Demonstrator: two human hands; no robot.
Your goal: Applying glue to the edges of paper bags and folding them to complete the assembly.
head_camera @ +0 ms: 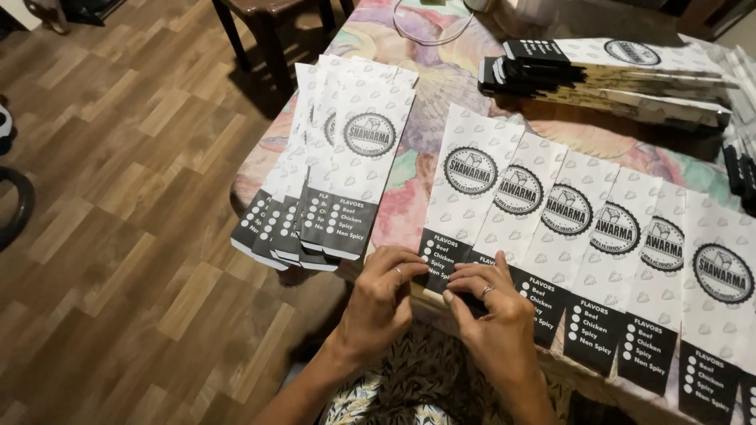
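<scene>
Leftmost, the wood-patterned floor [118, 236] fills the left third of the frame, with dark chair legs [260, 39] at the upper centre-left beside the table edge. Next, at centre-left, a fanned stack of paper bags [331, 189] lies on the floral tablecloth [429, 86], its dark printed ends overhanging the near edge, apparently set apart as a separate pile. At lower centre, the left hand [382, 303] and the right hand [496, 315] meet at the dark bottom end of the leftmost bag of the row [465, 185]; the fingertips of both are curled inward and pressed close together, pinching that lower edge, seemingly to fold or crease it, though the exact grip is partly hidden by the fingers. A ring shows on each hand. Rightward, a row of overlapping bags [622, 236] runs from centre to the right edge of the frame, each one shingled over its neighbour so that every dark end stays exposed and reachable along the near side of the table. At upper right, a flat bundle of bags [622, 75] lies on its side, black ends toward the centre, well apart from the hands. A clear round glass object [433, 20] sits at the top centre, partly cut off. Patterned clothing [425, 378] shows at the bottom, below the hands.
</scene>
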